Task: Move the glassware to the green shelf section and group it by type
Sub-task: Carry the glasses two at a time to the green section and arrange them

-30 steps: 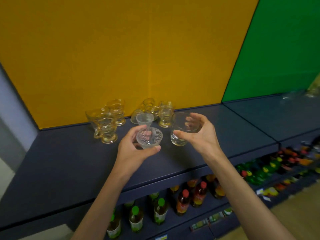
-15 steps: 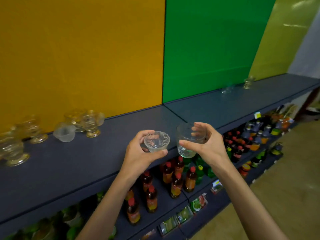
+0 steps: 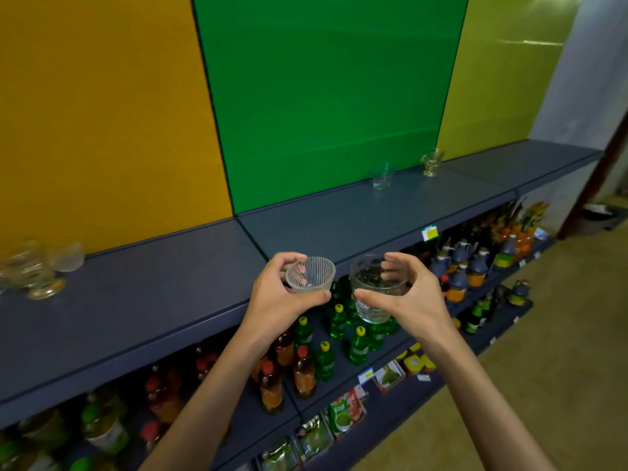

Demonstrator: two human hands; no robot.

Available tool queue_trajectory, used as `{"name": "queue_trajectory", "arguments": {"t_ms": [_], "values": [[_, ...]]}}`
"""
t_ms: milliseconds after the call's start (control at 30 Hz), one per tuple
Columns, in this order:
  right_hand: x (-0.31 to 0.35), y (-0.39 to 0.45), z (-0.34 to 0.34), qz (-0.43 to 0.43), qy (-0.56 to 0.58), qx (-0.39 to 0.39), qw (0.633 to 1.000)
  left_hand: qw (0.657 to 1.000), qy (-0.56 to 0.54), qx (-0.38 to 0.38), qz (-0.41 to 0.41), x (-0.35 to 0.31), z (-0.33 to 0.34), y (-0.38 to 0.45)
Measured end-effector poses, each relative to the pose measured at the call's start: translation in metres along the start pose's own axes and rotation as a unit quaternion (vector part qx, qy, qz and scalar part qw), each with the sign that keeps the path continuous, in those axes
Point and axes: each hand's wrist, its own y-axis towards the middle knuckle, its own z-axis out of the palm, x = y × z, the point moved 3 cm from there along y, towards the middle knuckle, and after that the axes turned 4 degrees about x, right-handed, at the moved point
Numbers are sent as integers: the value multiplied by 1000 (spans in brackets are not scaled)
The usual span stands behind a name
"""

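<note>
My left hand (image 3: pixel 277 299) grips a small ribbed glass bowl (image 3: pixel 310 275). My right hand (image 3: pixel 413 295) grips a clear patterned tumbler (image 3: pixel 373 288). Both are held in the air just in front of the shelf's front edge, near the seam between the yellow and green sections. On the green shelf section (image 3: pixel 356 212) stand a small clear glass (image 3: pixel 383 176) and a gold-tinted footed cup (image 3: pixel 431 162) near the back panel, at its right end. Several gold-tinted cups and a frosted bowl (image 3: pixel 37 266) remain on the yellow section at far left, blurred.
Lower shelves hold rows of bottles (image 3: pixel 306 355) with red, yellow and green caps, plus packets (image 3: pixel 343 409) at the bottom. The dark blue shelf top (image 3: pixel 153 287) runs left to right. A beige floor (image 3: pixel 560 368) lies at right.
The view has swung to the right along the shelf. Both hands carried the bowl and the tumbler away from the cluster on the yellow section toward the green section.
</note>
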Motion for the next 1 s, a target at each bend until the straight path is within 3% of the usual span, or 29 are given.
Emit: {"name": "queue_trajectory", "arguments": {"t_ms": [433, 1000], "values": [[-75, 144, -76, 4, -14, 1, 1000, 997, 59, -32, -28, 0, 114, 147], [-111, 365, -62, -32, -87, 140, 986, 971, 151, -141, -123, 32, 133, 319]]}}
